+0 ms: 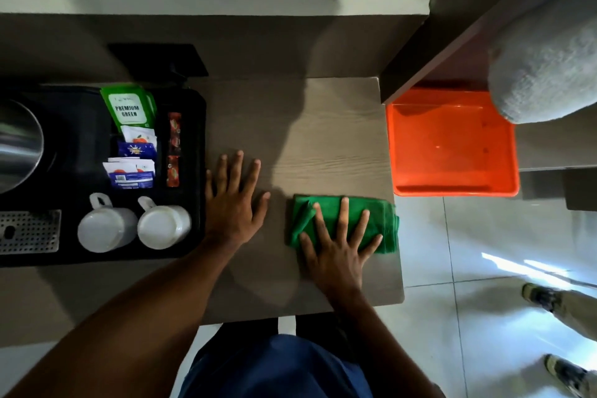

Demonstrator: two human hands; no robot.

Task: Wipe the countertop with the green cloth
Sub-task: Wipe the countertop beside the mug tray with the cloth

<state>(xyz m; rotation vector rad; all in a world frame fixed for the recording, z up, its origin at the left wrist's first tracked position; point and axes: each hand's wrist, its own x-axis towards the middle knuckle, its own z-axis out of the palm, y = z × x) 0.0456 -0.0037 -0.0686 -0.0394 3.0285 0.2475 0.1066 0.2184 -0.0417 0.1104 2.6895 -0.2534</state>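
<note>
Wood-grain tabletop [323,145] carries the green cloth [381,220] near its right edge, long axis left-right; right hand [339,245] presses it flat, fingers spread; left hand [234,200] rests splayed just left.

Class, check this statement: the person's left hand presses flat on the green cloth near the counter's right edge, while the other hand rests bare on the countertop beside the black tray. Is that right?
Not quite: the head view shows the right hand pressing flat on the green cloth near the counter's right edge. The left hand is the one resting bare on the countertop beside the black tray.
</note>
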